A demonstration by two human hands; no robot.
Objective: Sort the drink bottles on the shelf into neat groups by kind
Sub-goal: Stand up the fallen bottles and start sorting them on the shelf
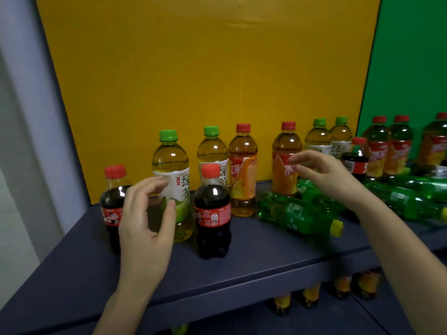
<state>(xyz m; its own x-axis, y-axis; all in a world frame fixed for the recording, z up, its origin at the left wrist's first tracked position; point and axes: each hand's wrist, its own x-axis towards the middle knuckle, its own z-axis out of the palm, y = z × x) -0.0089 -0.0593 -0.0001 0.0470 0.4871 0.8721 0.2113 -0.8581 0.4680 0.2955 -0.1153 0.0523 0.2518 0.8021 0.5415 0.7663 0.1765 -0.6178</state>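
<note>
Mixed bottles stand on a dark blue shelf (266,252). At the left, a small cola bottle (111,204), a green-capped green tea bottle (172,165) and a second cola bottle (212,213) are upright. Behind them are another green tea (212,151) and two red-capped orange-label iced tea bottles (243,170) (285,151). Green soda bottles (297,213) lie on their sides. My left hand (145,228) hovers open between the left cola and the front green tea, fingers curved, holding nothing. My right hand (326,172) is open in front of the right iced tea.
More green tea, cola and iced tea bottles (377,146) stand at the back right, with further green soda bottles (408,197) lying there. A yellow panel (193,68) and a green panel (411,56) back the shelf. Bottle tops (312,296) show on a lower shelf.
</note>
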